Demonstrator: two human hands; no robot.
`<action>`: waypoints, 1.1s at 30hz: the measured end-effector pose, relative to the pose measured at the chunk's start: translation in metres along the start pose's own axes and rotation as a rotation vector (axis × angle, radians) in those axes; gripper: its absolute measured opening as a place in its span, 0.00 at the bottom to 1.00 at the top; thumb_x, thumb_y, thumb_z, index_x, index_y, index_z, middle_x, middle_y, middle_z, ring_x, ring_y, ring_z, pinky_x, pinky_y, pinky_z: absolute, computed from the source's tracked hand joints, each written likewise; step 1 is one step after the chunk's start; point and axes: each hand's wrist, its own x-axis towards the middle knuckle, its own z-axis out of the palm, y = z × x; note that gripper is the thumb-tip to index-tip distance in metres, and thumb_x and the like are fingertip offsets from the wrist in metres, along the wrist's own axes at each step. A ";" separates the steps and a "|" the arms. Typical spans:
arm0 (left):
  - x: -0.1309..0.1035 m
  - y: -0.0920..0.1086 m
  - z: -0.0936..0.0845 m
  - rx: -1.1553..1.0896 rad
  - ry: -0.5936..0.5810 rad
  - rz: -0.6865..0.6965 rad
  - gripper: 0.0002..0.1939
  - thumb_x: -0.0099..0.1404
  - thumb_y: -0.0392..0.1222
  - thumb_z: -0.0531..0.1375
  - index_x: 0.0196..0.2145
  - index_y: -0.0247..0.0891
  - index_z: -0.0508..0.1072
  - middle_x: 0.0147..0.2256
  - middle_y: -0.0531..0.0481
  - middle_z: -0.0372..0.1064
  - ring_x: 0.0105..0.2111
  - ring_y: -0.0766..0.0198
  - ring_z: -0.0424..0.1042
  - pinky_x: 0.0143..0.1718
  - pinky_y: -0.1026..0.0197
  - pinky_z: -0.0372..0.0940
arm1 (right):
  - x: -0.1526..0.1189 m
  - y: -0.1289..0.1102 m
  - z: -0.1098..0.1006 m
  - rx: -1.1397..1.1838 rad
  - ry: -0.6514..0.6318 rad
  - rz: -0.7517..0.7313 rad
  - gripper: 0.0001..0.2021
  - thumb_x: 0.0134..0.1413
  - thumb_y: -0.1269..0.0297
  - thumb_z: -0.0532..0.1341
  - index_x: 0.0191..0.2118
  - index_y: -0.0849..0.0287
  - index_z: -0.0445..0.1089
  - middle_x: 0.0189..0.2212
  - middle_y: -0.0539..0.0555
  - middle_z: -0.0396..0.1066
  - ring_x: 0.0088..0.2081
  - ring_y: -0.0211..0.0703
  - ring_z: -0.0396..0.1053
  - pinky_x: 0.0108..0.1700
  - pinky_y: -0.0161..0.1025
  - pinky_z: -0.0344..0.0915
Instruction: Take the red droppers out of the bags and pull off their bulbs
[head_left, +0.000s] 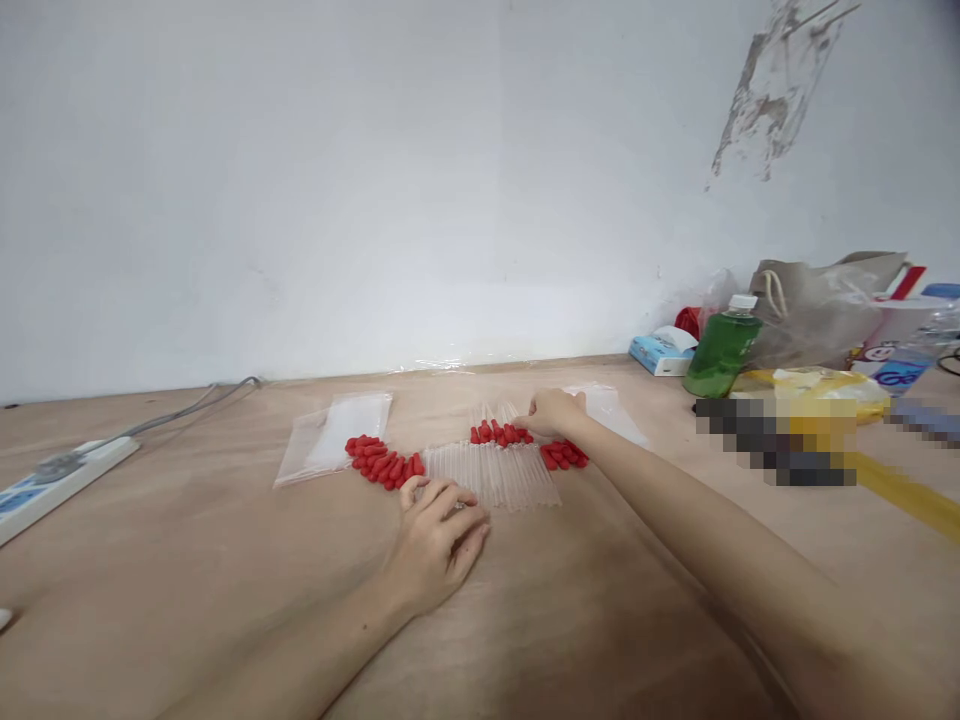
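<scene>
Several thin clear tubes [495, 476] lie side by side in a fan on the wooden table. Red rubber-like pieces form a left pile [379, 462], a middle row [499, 433] at the tubes' far ends, and a right pile [564, 455]. My left hand [439, 540] rests at the near left of the tubes with curled fingers; what it may hold is hidden. Beyond the right pile, my right hand [556, 412] has its fingertips bent down near the middle row; any small thing between them cannot be made out. Clear plastic bags lie at the left [337, 437] and right [613, 415].
A white power strip [75, 482] with a grey cable is at the left edge. At the back right stand a blue tissue pack [660, 354], a green bottle [722, 352], a paper bag [825, 280] and a cup. A yellow strap [904, 492] runs along the right.
</scene>
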 end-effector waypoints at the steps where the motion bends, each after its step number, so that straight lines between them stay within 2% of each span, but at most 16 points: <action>1: 0.000 0.000 0.000 -0.004 -0.005 0.000 0.08 0.61 0.37 0.54 0.32 0.41 0.73 0.32 0.50 0.68 0.35 0.62 0.64 0.44 0.50 0.47 | 0.004 -0.005 0.002 -0.007 -0.039 0.031 0.13 0.37 0.53 0.62 0.21 0.60 0.69 0.26 0.56 0.71 0.36 0.52 0.67 0.46 0.53 0.50; 5: -0.002 -0.001 0.001 -0.016 -0.028 -0.008 0.08 0.61 0.37 0.53 0.32 0.42 0.73 0.32 0.50 0.68 0.35 0.62 0.63 0.45 0.50 0.46 | 0.019 -0.011 0.005 -0.001 -0.145 0.123 0.10 0.33 0.59 0.64 0.21 0.61 0.68 0.27 0.57 0.71 0.36 0.54 0.68 0.41 0.51 0.57; 9: -0.003 -0.001 0.001 -0.024 -0.056 -0.018 0.08 0.61 0.37 0.53 0.32 0.42 0.72 0.32 0.51 0.68 0.36 0.62 0.63 0.46 0.49 0.45 | 0.027 -0.011 0.002 0.058 -0.197 0.143 0.05 0.32 0.66 0.63 0.18 0.62 0.68 0.23 0.55 0.71 0.32 0.50 0.68 0.36 0.45 0.60; 14: -0.004 -0.003 0.001 -0.019 -0.040 -0.019 0.07 0.61 0.37 0.53 0.35 0.42 0.70 0.33 0.51 0.68 0.37 0.62 0.64 0.46 0.50 0.46 | 0.018 -0.004 -0.016 0.242 -0.181 0.048 0.07 0.40 0.64 0.59 0.20 0.62 0.69 0.22 0.54 0.71 0.27 0.40 0.67 0.29 0.35 0.61; 17: -0.005 -0.005 0.002 0.005 0.087 -0.062 0.07 0.59 0.39 0.55 0.37 0.39 0.67 0.38 0.47 0.67 0.40 0.59 0.63 0.45 0.51 0.49 | -0.011 0.006 -0.021 0.343 -0.081 -0.055 0.11 0.45 0.58 0.56 0.26 0.61 0.69 0.27 0.53 0.72 0.28 0.36 0.66 0.28 0.32 0.60; 19: -0.006 -0.007 0.002 0.038 0.210 -0.096 0.10 0.58 0.40 0.56 0.39 0.37 0.64 0.42 0.43 0.65 0.44 0.56 0.62 0.46 0.50 0.50 | -0.038 0.015 -0.016 0.391 0.002 -0.142 0.13 0.46 0.54 0.57 0.29 0.60 0.68 0.28 0.52 0.72 0.27 0.36 0.66 0.27 0.32 0.59; 21: -0.006 -0.009 0.002 0.084 0.286 -0.096 0.15 0.57 0.41 0.57 0.43 0.37 0.63 0.46 0.40 0.62 0.47 0.53 0.59 0.46 0.49 0.50 | -0.068 0.025 -0.005 0.440 0.225 -0.412 0.12 0.45 0.56 0.60 0.32 0.60 0.67 0.26 0.52 0.70 0.27 0.37 0.65 0.29 0.34 0.58; 23: -0.005 -0.009 0.002 0.136 0.283 -0.057 0.18 0.58 0.41 0.57 0.47 0.38 0.62 0.48 0.39 0.60 0.48 0.52 0.58 0.46 0.48 0.50 | -0.096 0.034 0.011 0.357 0.416 -0.641 0.09 0.47 0.61 0.60 0.35 0.58 0.68 0.28 0.52 0.70 0.31 0.39 0.65 0.35 0.37 0.57; 25: -0.004 -0.008 0.001 0.177 0.240 -0.003 0.17 0.59 0.40 0.57 0.47 0.41 0.64 0.46 0.41 0.62 0.45 0.53 0.60 0.45 0.49 0.50 | -0.116 0.039 0.025 0.251 0.522 -0.766 0.05 0.51 0.65 0.57 0.34 0.57 0.70 0.29 0.53 0.69 0.33 0.40 0.64 0.39 0.41 0.54; 30: -0.003 -0.001 0.002 0.227 0.232 0.087 0.12 0.59 0.40 0.58 0.42 0.46 0.70 0.36 0.48 0.69 0.37 0.59 0.65 0.44 0.49 0.47 | -0.136 0.036 0.044 0.194 0.575 -0.866 0.06 0.53 0.67 0.55 0.32 0.57 0.69 0.28 0.52 0.69 0.32 0.39 0.62 0.41 0.42 0.51; 33: -0.004 0.002 0.002 0.190 0.145 0.165 0.10 0.60 0.38 0.57 0.40 0.45 0.71 0.29 0.53 0.70 0.32 0.64 0.64 0.44 0.50 0.47 | -0.136 0.031 0.044 0.191 0.571 -0.931 0.06 0.53 0.68 0.55 0.34 0.57 0.69 0.27 0.50 0.69 0.33 0.38 0.61 0.45 0.44 0.50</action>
